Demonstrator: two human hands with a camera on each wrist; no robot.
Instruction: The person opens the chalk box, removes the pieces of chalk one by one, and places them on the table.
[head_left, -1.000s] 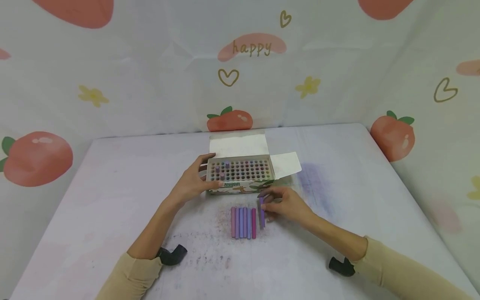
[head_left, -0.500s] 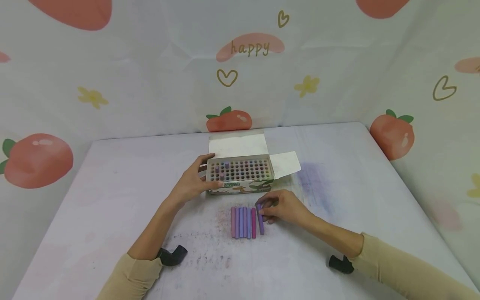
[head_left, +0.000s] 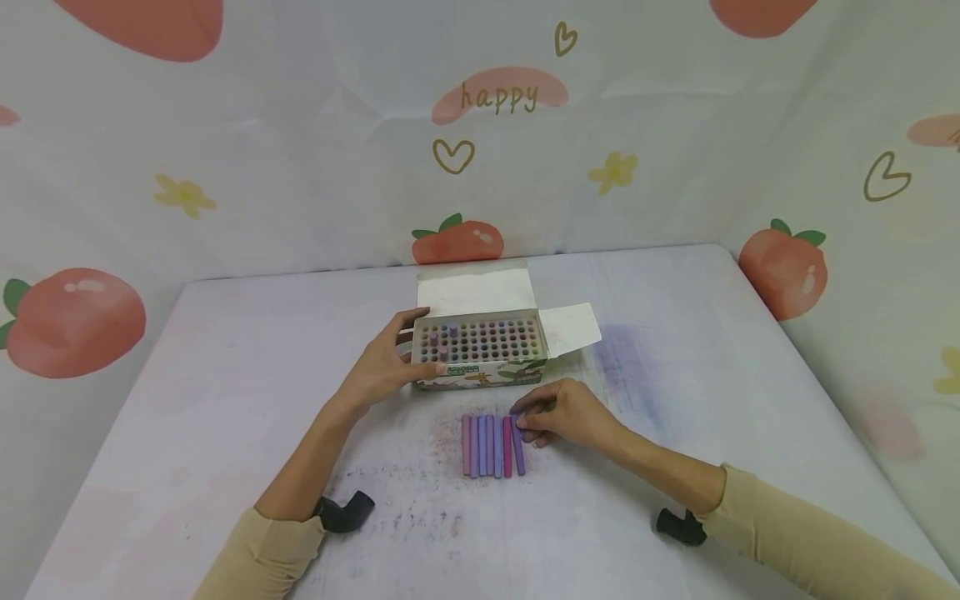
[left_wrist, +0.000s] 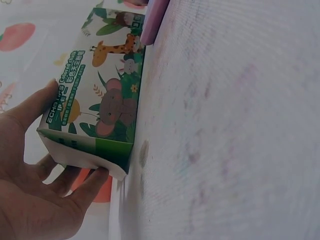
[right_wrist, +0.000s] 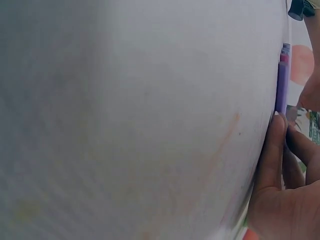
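Note:
In the head view an open cardboard chalk box [head_left: 491, 377] stands at mid-table, its top full of round slots with chalk ends in many of them. Three purplish sticks rise above the rest at its left. My left hand [head_left: 378, 362] grips the box's left end, thumb on the front; the left wrist view shows its animal-printed side [left_wrist: 112, 85]. In front of the box lies a row of chalk sticks [head_left: 482, 446], pink, lilac, blue and magenta. At the row's right end my right hand [head_left: 573, 414] pinches the upper end of a purple chalk stick [head_left: 519, 454], slightly slanted beside the magenta one.
The box's white lid [head_left: 476, 290] is folded back, and a side flap [head_left: 572, 327] sticks out to the right. Chalk dust and a blue-purple smear [head_left: 630, 371] mark the white tabletop [head_left: 262, 358]. A patterned cloth [head_left: 300, 125] hangs behind.
My right hand has brought the purple chalk stick down and left, from near the box's front to beside the magenta stick. My left hand stays on the box.

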